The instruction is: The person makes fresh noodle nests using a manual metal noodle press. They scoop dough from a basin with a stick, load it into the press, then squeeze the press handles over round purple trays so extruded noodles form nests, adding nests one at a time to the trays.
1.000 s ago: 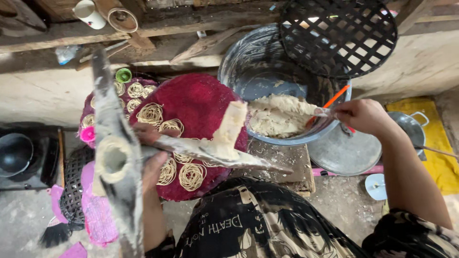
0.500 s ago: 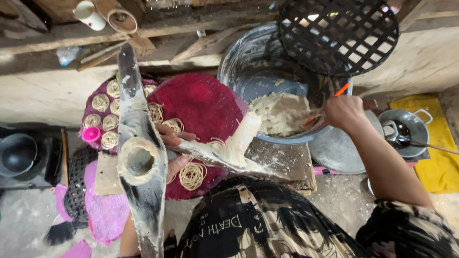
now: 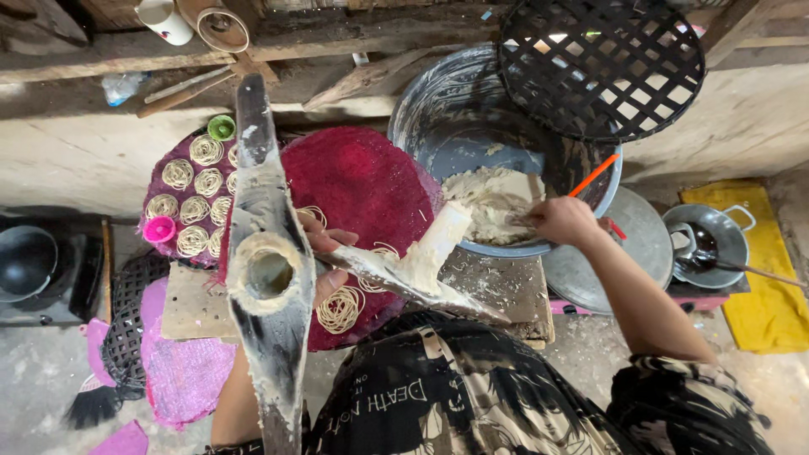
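Fingers of left hand curled on wooden press handle, press hiding most of that hand, right hand closed on dough inside grey tub, red mat with noodle coils beneath, black woven tray overlapping tub rim, steel pot at right

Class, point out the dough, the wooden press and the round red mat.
dough (image 3: 493, 202), head view, middle of the pale lump in the basin
wooden press (image 3: 268, 274), head view, its round hole
red mat (image 3: 358, 177), head view, bare upper part
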A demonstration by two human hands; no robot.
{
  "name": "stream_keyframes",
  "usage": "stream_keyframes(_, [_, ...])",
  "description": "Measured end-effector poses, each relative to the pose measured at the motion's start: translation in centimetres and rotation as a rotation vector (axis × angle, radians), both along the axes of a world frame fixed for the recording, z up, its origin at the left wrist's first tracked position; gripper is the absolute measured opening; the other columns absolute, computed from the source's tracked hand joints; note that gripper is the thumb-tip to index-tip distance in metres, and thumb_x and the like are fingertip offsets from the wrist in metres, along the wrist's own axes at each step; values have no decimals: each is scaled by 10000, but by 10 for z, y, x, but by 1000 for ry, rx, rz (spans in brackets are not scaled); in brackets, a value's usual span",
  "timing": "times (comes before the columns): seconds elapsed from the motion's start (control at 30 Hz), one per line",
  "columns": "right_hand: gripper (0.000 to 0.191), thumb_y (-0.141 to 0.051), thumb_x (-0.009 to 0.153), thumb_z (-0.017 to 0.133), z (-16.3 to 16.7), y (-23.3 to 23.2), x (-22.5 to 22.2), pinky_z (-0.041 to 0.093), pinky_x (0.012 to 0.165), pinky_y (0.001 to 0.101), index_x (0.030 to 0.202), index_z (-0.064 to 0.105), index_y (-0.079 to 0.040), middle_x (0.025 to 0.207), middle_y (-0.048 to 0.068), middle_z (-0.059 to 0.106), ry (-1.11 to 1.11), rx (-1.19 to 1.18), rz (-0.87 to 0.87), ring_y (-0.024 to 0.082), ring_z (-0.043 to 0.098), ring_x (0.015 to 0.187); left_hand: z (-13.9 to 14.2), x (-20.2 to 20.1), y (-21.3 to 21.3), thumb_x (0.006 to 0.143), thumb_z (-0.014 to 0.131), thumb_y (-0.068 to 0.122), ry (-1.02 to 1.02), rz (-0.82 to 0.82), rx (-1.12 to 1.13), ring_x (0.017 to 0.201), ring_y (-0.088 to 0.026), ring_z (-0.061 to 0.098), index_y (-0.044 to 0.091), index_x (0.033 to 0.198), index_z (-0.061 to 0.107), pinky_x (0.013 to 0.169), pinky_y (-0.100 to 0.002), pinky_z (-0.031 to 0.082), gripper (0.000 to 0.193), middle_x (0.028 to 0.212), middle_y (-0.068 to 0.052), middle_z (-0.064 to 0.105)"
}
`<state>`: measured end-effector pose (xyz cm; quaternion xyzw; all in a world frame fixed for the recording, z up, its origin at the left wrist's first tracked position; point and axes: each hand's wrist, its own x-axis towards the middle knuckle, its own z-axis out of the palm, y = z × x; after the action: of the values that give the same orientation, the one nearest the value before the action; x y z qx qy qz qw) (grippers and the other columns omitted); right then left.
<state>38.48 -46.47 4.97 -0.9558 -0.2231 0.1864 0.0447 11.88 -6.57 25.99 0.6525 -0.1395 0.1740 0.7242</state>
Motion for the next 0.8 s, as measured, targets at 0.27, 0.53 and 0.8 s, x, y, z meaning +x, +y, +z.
stream_keyframes(0.27, [295,-238,918,714,70,-84,14,580,724,410,1175,799,-121,868,119,772,400,281,-193,252,694,789,-33,23,10,761,850,-17,454,124,269,1105,-272,726,46,1168,609,962,-426,612,477,1116,-100,705])
stream_keyframes(0.53, [469,-83,806,765,115,-147,3,525,779,324,1262,724,23,1008,45,769,507,829,-262,116,637,903,-69,86,-25,785,844,198,65,-174,405,1198,-275,677,32,1227,644,1148,-510,365,513,1217,-131,704])
stream_keyframes(0.8, [430,-144,902,654,131,-168,-10,541,810,314,1286,696,46,1042,73,758,453,922,-356,132,665,948,-56,120,-59,711,829,433,-405,-137,763,1465,-295,472,149,1174,675,1365,-556,-43,565,1382,-140,624])
